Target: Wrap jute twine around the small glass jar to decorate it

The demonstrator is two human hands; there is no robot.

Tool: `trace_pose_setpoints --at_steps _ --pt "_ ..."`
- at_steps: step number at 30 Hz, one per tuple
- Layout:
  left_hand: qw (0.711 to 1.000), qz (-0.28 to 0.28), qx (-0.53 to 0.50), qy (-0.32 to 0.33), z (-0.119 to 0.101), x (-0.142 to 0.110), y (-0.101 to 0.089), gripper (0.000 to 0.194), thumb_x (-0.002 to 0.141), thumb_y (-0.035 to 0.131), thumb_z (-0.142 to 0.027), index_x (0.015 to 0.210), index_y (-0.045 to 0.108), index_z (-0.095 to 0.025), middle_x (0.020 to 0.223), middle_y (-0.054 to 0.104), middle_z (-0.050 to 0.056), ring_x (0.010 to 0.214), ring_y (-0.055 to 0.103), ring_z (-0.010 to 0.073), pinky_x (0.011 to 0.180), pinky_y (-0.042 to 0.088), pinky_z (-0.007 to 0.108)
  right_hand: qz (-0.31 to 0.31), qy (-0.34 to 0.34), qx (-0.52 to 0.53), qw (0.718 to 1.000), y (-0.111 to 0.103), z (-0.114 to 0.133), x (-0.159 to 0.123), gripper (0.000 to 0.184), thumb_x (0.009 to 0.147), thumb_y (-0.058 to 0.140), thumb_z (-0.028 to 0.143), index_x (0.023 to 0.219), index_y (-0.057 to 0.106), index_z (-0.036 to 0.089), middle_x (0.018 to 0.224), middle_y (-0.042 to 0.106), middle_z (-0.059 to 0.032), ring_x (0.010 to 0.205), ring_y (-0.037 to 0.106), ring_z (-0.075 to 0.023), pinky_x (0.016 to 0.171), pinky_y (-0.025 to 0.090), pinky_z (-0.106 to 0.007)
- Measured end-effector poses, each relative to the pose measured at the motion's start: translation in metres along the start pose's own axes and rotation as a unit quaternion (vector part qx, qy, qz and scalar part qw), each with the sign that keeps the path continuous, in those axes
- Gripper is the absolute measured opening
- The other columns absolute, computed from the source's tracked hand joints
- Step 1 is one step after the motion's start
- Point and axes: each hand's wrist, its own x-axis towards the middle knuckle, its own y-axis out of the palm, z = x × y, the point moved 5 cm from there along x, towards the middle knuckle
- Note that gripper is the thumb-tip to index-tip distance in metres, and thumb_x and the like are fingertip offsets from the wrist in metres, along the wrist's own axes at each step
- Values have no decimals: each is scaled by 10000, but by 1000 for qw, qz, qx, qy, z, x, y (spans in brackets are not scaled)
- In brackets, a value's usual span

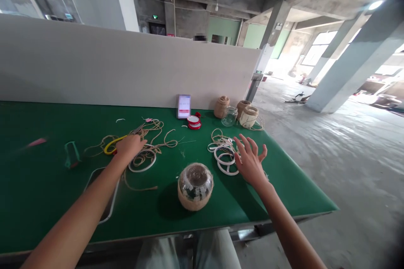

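Note:
My left hand (130, 147) is closed, seen from the back, fingers bent down over the middle of yellow-handled scissors (110, 146). What it grips is hidden. Tangled jute twine (154, 128) and a white ring (142, 170) lie beside it. My right hand (251, 157) is open with fingers spread, at the right edge of several white rings (224, 156) with more twine; I see nothing in it. Between my hands, nearer me, a glass jar (195, 185) rests upside down, its clear base upward and its lower part wrapped in twine.
At the back right stand twine-wrapped jars (221, 107) and a bare glass jar (229, 117). Red-edged tape rolls (193, 122) lie before a propped phone (184, 106). At left are a green tool (72, 154) and a clear-edged tray (110, 208). A white partition (126, 67) borders the green table (41, 210).

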Motion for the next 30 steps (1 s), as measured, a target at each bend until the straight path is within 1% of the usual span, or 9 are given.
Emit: trace_pose_setpoints --at_steps 4,6,11,14,17,20,24,27,30 --pt "999 -36 -1 26 -7 17 8 266 768 454 -339 784 659 -170 1031 627 219 985 553 411 678 432 428 -16 9 60 998 -11 -6 -1 323 903 402 206 1199 517 266 1270 551 -72 1209 420 -264 1046 145 -533" --pt "997 -66 -11 34 -5 20 5 250 749 470 -342 780 654 -175 1080 600 224 1057 499 437 746 419 486 -7 -4 100 995 -12 -10 -1 290 901 403 203 1150 538 267 1210 584 -65 1168 451 -254 1022 200 -495" --pt "993 -54 -107 2 5 32 6 323 630 609 -418 438 498 -184 850 623 240 1069 446 517 842 312 620 3 -10 158 987 -13 -9 4 276 903 396 200 1130 540 262 1158 605 -63 1136 469 -255 990 241 -474" --pt "986 -42 -160 -23 4 39 6 340 568 659 -376 382 442 -192 677 613 195 1028 474 505 835 315 603 1 -9 180 984 -17 -2 5 281 896 400 188 1123 547 265 1147 609 -63 1124 475 -254 974 268 -461" --pt "966 -41 -253 -47 -2 44 -2 232 549 656 -302 423 498 -188 533 556 109 938 531 433 799 359 517 6 -3 197 980 -20 0 3 294 888 410 177 1130 547 271 1138 613 -54 1115 480 -251 975 282 -462" --pt "920 -48 -384 -68 -6 47 -19 118 598 601 -254 531 553 -168 503 537 52 792 570 307 694 403 380 16 18 234 972 -22 -5 3 273 891 409 196 1109 558 265 1098 625 -55 1089 493 -255 957 318 -466" --pt "816 -59 -569 -82 -12 44 -47 28 687 513 -161 661 505 -156 568 583 20 644 557 165 607 415 274 26 35 327 944 -24 -7 9 233 885 417 225 1057 575 238 1047 650 -60 1048 528 -246 923 392 -432" --pt "737 -45 -673 -53 -21 37 -66 32 727 510 -115 743 512 -143 563 578 6 596 551 134 621 443 276 37 41 389 919 -26 1 19 227 881 413 221 1025 589 232 992 673 -46 1017 561 -222 905 426 -393" --pt "664 -16 -748 18 -39 26 -85 97 755 493 -66 815 515 -138 582 596 18 584 564 142 626 456 312 64 23 427 902 -28 21 33 233 882 408 217 1010 603 225 924 692 -35 948 601 -201 863 451 -359"
